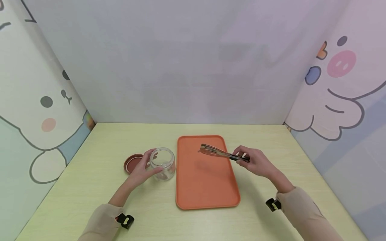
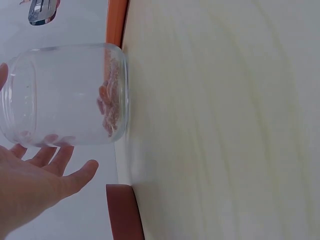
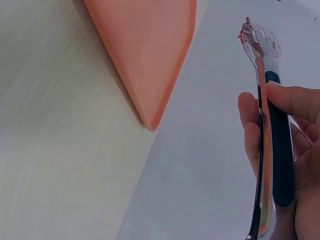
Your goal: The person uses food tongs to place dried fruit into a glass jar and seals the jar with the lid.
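My left hand (image 1: 139,174) holds a clear glass jar (image 1: 166,172) near its rim, thumb on one side and fingers on the other. The jar stands upright and uncovered beside the tray's left edge. Reddish-brown pieces (image 2: 111,97) lie at its bottom in the left wrist view. With my right hand (image 1: 257,162) I grip metal tongs (image 1: 215,151) with dark handle grips, thumb pressing on one side. Their head hangs over the orange tray (image 1: 205,187). A small reddish piece (image 3: 242,36) sits at the tongs' tips in the right wrist view.
A round reddish-brown lid (image 1: 130,164) lies on the table left of the jar, partly hidden by my left hand. Behind the pale wooden table (image 1: 150,214) rises a light curtain (image 1: 193,67), with cartoon-printed panels on both sides.
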Available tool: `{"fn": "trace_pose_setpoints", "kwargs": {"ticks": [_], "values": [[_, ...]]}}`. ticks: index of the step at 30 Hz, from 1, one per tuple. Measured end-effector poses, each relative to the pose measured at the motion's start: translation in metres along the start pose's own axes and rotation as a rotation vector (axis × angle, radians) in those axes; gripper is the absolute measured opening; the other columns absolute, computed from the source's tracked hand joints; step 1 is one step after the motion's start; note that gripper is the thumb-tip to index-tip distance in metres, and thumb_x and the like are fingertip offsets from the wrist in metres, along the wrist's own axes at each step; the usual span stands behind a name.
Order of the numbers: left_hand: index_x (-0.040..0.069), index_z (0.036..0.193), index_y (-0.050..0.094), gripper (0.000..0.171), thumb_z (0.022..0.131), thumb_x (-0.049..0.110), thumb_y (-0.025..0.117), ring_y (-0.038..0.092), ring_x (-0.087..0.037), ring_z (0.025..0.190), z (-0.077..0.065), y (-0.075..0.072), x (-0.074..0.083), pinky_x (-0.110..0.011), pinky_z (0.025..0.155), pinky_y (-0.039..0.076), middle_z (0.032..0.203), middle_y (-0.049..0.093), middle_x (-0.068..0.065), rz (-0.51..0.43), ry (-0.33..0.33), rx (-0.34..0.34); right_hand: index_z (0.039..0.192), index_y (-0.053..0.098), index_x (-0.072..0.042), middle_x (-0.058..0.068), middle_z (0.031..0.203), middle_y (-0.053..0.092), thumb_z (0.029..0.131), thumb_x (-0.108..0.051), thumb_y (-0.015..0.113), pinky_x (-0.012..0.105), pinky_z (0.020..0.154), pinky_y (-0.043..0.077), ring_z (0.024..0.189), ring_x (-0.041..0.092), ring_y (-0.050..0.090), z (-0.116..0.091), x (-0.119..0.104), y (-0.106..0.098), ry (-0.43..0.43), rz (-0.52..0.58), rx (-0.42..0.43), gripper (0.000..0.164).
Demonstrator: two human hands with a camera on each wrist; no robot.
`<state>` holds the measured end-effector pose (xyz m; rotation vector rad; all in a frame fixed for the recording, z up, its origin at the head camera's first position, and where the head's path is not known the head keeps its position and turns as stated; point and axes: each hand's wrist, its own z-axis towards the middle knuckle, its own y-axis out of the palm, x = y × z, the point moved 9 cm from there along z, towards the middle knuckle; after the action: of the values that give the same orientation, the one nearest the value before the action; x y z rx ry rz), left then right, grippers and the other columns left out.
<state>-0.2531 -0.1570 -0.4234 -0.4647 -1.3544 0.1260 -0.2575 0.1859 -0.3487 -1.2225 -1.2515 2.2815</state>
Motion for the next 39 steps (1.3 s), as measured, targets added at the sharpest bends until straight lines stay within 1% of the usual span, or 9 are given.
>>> {"fn": "trace_pose_setpoints", "kwargs": {"ticks": [4,5,11,12,20,25,28,35,39], "values": [[0.011,0.135,0.024,0.073,0.078,0.023,0.068,0.029,-0.03,0.122,0.0,0.0,0.0,-0.052,0.096,0.028,0.133,0.033,-0.018,-0.005,0.008,-0.002,0.099,0.055,-0.017,-0.005,0.076,0.058,0.08,-0.002,0.061,0.023,0.04,0.039,0.046,0.004,0.047,0.006,-0.004,0.001,-0.01,0.006,-0.003,0.025],[0.01,0.135,0.024,0.073,0.078,0.021,0.068,0.029,-0.031,0.122,0.0,0.0,0.004,-0.052,0.096,0.028,0.133,0.033,-0.019,-0.009,0.005,-0.002,0.099,0.055,-0.017,-0.005,0.076,0.057,0.08,-0.002,0.061,0.023,0.04,0.039,0.046,0.004,0.047,0.007,-0.005,0.001,-0.013,0.004,-0.001,0.025],[0.01,0.135,0.024,0.072,0.079,0.019,0.068,0.028,-0.031,0.122,0.0,0.001,0.003,-0.052,0.096,0.027,0.133,0.032,-0.02,-0.021,0.005,-0.006,0.099,0.055,-0.016,-0.006,0.076,0.057,0.08,-0.001,0.062,0.022,0.04,0.039,0.045,0.003,0.045,0.016,-0.016,0.0,-0.044,-0.01,0.007,0.025],[0.011,0.135,0.024,0.072,0.079,0.021,0.068,0.029,-0.031,0.122,0.001,0.001,-0.001,-0.052,0.096,0.028,0.133,0.032,-0.019,-0.019,0.007,-0.005,0.099,0.056,-0.016,-0.007,0.076,0.057,0.08,-0.001,0.062,0.022,0.04,0.038,0.045,0.003,0.045,0.018,-0.019,0.0,-0.057,-0.013,0.01,0.025],[0.005,0.135,0.022,0.072,0.079,0.013,0.067,0.028,-0.036,0.121,0.002,0.001,-0.002,-0.054,0.094,0.028,0.132,0.032,-0.023,-0.016,0.011,0.001,0.098,0.057,-0.015,-0.008,0.077,0.056,0.08,-0.001,0.062,0.022,0.042,0.038,0.047,0.004,0.043,0.032,-0.036,0.002,-0.096,-0.018,-0.001,0.023],[0.009,0.135,0.024,0.072,0.078,0.018,0.068,0.029,-0.032,0.122,0.002,0.0,-0.003,-0.051,0.095,0.029,0.133,0.033,-0.02,-0.009,0.004,0.004,0.096,0.057,-0.014,-0.006,0.079,0.057,0.08,-0.002,0.063,0.023,0.045,0.039,0.051,0.006,0.046,0.04,-0.049,0.003,-0.128,-0.002,-0.001,0.021],[0.009,0.135,0.024,0.072,0.078,0.017,0.068,0.029,-0.032,0.122,0.001,0.0,0.002,-0.052,0.095,0.028,0.132,0.033,-0.02,-0.02,0.001,0.002,0.096,0.057,-0.013,-0.005,0.079,0.057,0.08,-0.002,0.063,0.023,0.044,0.037,0.05,0.005,0.043,0.044,-0.055,0.005,-0.158,0.0,0.004,0.021],[-0.001,0.133,0.022,0.069,0.08,0.01,0.065,0.028,-0.039,0.12,-0.005,0.001,0.029,-0.055,0.094,0.028,0.131,0.031,-0.026,-0.011,-0.008,-0.006,0.097,0.057,-0.013,-0.005,0.08,0.056,0.079,-0.002,0.064,0.022,0.043,0.037,0.048,0.005,0.041,0.053,-0.067,0.015,-0.204,0.008,0.006,0.022],[-0.001,0.134,0.022,0.07,0.08,0.01,0.065,0.028,-0.039,0.12,-0.006,0.001,0.03,-0.054,0.095,0.028,0.132,0.031,-0.026,-0.006,-0.031,-0.006,0.097,0.057,-0.012,-0.005,0.081,0.056,0.079,-0.003,0.065,0.022,0.042,0.037,0.047,0.004,0.041,0.057,-0.073,0.023,-0.234,0.015,0.008,0.022]]}}
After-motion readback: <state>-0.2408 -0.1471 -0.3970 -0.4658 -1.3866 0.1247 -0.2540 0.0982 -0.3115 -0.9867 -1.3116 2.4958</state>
